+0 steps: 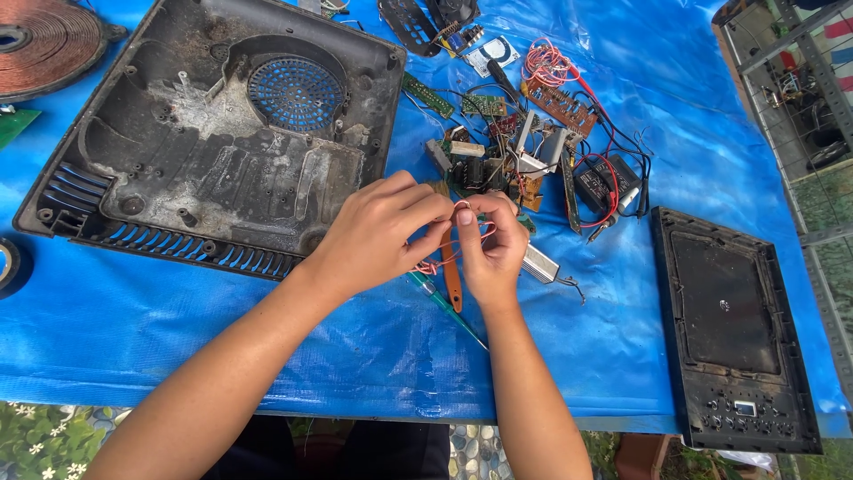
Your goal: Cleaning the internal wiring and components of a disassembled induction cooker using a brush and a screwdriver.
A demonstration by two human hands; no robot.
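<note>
1. A thin red wire [451,249] is pinched between the fingertips of the left hand [378,233] and right hand [491,249], at 6 o'clock from the circuit-board pile [524,164]
2. The wire could be snapped if bent too sharply
3. The green screwdriver [449,309], lying under the hands, could be knocked off the blue tarp [355,356]

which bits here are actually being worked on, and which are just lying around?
In hand:
- left hand and right hand pinching a thin red wire

Lying about:
- orange-handled tool
- green screwdriver
- black base shell
- circuit board pile
- glass top panel
- copper coil
- tape roll
</note>
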